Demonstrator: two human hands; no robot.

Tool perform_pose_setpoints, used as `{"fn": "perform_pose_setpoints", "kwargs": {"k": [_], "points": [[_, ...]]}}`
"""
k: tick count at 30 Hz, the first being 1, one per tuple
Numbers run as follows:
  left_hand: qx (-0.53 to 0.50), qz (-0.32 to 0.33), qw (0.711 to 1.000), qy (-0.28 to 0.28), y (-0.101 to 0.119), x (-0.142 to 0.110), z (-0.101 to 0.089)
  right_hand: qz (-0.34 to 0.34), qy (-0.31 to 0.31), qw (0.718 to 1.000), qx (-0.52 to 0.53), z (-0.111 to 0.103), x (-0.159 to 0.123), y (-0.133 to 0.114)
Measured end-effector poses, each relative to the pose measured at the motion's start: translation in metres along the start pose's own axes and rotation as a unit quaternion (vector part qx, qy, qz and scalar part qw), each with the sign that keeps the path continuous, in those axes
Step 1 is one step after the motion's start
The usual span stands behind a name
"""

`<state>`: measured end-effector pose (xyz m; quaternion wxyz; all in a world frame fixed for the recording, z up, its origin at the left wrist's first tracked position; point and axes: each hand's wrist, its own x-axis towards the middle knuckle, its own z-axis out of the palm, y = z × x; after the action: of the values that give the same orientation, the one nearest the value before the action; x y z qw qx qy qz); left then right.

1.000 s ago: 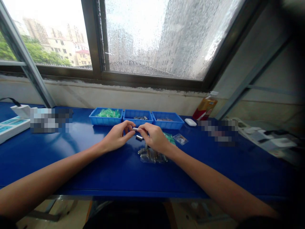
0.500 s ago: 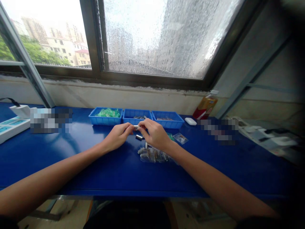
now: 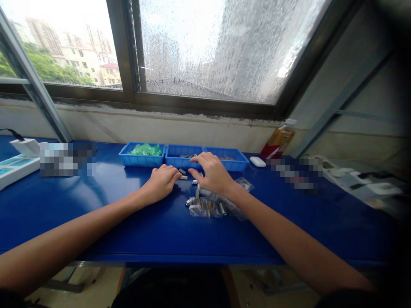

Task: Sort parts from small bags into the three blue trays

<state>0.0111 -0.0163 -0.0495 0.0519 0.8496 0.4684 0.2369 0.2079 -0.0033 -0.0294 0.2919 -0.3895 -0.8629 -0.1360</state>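
Note:
My left hand (image 3: 161, 182) is closed, thumb against fingers, with a small pale oblong piece (image 3: 183, 177) at its fingertips. A small dark piece (image 3: 182, 171) lies just beyond that piece. Thumb and fingers spread apart, my right hand (image 3: 212, 174) is open over the table, and I see nothing held in it. Below its thumb is a small silver-and-black piece (image 3: 195, 182). Nearer me lies a clear plastic bag (image 3: 205, 208) of several small metallic pieces, partly hidden by my right wrist.
Along the wall stand three blue trays: one with green plastic material (image 3: 124, 161), a middle one (image 3: 176, 162) with small metallic parts, and a right one (image 3: 237, 166). A small clear packet (image 3: 245, 184), a white case (image 3: 257, 161), a bottle (image 3: 278, 142) and a power strip (image 3: 19, 169) are around.
My right hand has let go of the small pale piece that both hands were holding, and its fingers have spread. The left hand has lowered slightly, the piece still at its fingertips.

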Motion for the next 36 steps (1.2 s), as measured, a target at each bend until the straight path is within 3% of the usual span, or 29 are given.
{"fn": "perform_pose_setpoints", "kwargs": {"k": [4,8,11,19,25,31,36], "points": [[-0.081,-0.014,0.996,0.029,-0.004,0.003,-0.004,-0.063,-0.031,0.996,0.055,-0.002,-0.005,-0.018],[-0.159,-0.015,0.987,0.01,-0.002,0.003,-0.006,-0.071,-0.018,0.996,0.055,0.005,-0.004,-0.019],[-0.193,-0.01,0.981,0.038,0.001,0.0,-0.009,-0.062,0.0,0.997,0.054,0.005,-0.002,-0.016],[-0.131,0.07,0.985,0.089,0.006,-0.005,-0.011,-0.046,-0.004,0.998,0.033,0.003,-0.002,-0.02],[-0.163,0.044,0.983,0.068,0.01,-0.004,-0.013,-0.061,-0.017,0.996,0.061,0.005,-0.001,-0.015],[-0.243,-0.015,0.968,0.06,0.007,0.001,-0.013,-0.035,0.011,0.99,0.139,-0.008,-0.001,-0.011],[-0.27,-0.022,0.962,0.041,0.006,0.006,-0.009,-0.086,-0.005,0.994,0.072,-0.012,-0.001,-0.014]]}}
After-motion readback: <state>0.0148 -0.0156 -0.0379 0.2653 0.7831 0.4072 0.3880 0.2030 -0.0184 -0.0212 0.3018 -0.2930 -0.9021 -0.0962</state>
